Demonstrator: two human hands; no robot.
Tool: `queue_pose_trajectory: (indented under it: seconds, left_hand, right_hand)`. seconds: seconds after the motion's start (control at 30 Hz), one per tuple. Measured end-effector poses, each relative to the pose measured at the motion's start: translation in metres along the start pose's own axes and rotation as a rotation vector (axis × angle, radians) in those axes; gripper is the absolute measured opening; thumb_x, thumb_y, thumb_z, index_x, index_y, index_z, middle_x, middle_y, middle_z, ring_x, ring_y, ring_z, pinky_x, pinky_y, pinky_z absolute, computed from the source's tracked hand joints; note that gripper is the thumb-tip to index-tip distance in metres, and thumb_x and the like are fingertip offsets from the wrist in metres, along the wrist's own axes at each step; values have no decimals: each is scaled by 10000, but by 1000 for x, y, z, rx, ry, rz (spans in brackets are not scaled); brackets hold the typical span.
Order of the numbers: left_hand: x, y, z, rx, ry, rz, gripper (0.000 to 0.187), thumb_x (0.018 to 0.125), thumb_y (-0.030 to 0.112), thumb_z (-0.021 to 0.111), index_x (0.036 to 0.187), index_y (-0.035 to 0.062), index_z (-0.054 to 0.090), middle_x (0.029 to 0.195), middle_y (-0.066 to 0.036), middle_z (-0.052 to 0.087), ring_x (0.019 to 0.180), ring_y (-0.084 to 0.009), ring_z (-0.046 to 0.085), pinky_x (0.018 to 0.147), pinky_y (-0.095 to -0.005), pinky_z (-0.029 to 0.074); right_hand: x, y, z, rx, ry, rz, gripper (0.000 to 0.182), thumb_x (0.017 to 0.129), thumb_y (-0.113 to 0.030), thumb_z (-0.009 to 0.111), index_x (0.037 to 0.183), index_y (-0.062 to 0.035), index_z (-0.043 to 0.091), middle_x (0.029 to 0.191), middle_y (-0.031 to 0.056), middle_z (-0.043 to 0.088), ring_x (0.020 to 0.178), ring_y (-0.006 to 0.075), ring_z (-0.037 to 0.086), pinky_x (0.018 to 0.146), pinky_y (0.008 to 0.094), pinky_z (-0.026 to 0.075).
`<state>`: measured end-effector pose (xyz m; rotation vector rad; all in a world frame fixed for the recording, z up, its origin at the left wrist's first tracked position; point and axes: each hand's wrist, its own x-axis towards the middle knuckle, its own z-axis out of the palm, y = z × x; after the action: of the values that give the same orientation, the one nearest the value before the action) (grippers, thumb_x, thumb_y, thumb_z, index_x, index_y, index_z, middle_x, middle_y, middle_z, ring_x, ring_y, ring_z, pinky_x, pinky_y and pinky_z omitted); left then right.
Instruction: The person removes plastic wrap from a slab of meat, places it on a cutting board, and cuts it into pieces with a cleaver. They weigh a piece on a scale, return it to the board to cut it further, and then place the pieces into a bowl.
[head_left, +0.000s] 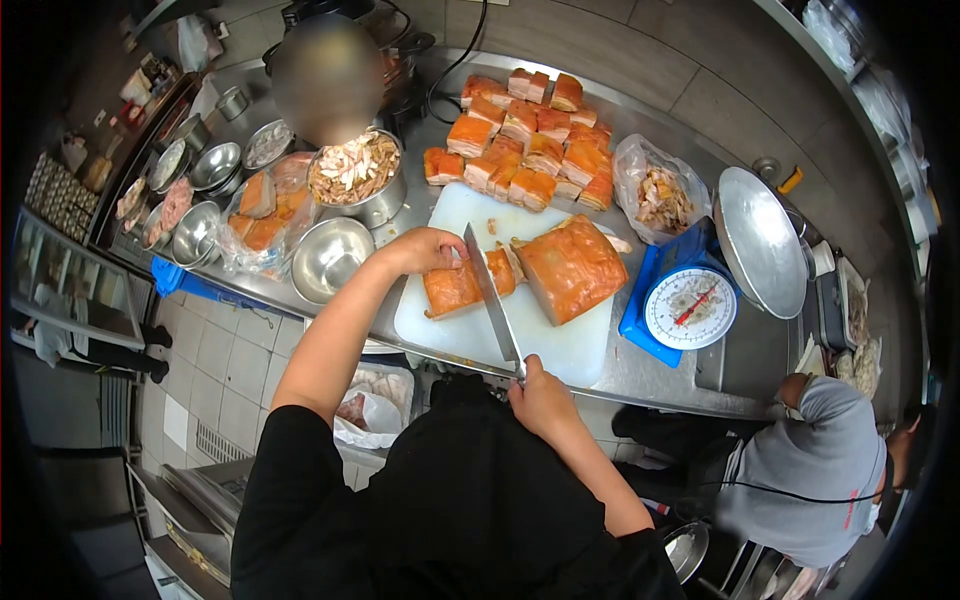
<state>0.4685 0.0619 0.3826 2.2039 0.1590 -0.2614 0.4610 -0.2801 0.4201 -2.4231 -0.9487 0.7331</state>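
My right hand point(545, 402) is closed around the handle of a long knife point(492, 298). Its blade slants across a smaller piece of crisp-skinned roast pork point(452, 290) on the white cutting board point(580, 362). At that piece's far edge, my left hand point(428, 250) has its fingers curled together. A small pale bit shows at the fingertips; I cannot make out what it is. To the right of the blade lies a larger slab of roast pork point(572, 268), with its browned skin facing up.
Many roast pork blocks point(540, 140) sit behind the board. A blue scale point(690, 308) and a bag of meat scraps point(662, 195) stand right. Left are a pot of chopped meat point(358, 180) and a steel bowl point(332, 260). One person stands opposite; another in grey point(810, 470) is at right.
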Motion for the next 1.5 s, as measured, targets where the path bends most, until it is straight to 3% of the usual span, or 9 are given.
queue_pose_trajectory:
  seconds: [0.07, 0.3, 1.1, 1.3, 1.5]
  left_hand:
    - [-1, 0, 0, 13, 2, -9, 219, 882, 247, 715, 1079, 152, 696, 807, -17, 641, 760, -148, 594, 715, -299, 483]
    - [0, -3, 2, 21, 12, 13, 216, 896, 244, 712, 1080, 135, 688, 769, 9, 617, 743, -115, 559, 702, -279, 469]
    - [-1, -2, 1, 14, 18, 17, 216, 878, 239, 711, 1065, 133, 685, 791, -31, 643, 746, -161, 597, 702, -308, 481]
    - [-2, 4, 1, 68, 9, -18, 213, 891, 222, 706, 1084, 135, 687, 766, -2, 616, 735, -122, 562, 689, -286, 470]
    - [-2, 0, 5, 42, 40, 4, 204, 869, 247, 718, 1047, 151, 692, 774, -28, 647, 737, -165, 607, 709, -313, 491]
  right_hand:
    - [-1, -2, -2, -28, 5, -16, 283, 904, -166, 594, 1028, 46, 454, 785, 284, 658, 770, 456, 655, 720, 531, 517]
    - [-4, 0, -1, -3, 36, -31, 302, 902, -196, 606, 1044, 34, 470, 783, 293, 650, 763, 484, 641, 718, 544, 504]
    - [-6, -1, -2, 27, 53, -51, 292, 894, -180, 624, 1025, 30, 470, 767, 293, 641, 763, 490, 635, 691, 547, 499]
    - [-5, -3, -5, 39, 19, -25, 298, 900, -185, 615, 1033, 40, 472, 787, 305, 643, 772, 495, 631, 699, 552, 495]
    - [0, -1, -5, 18, -8, -1, 307, 901, -185, 607, 1043, 47, 465, 808, 313, 647, 792, 497, 635, 723, 552, 497]
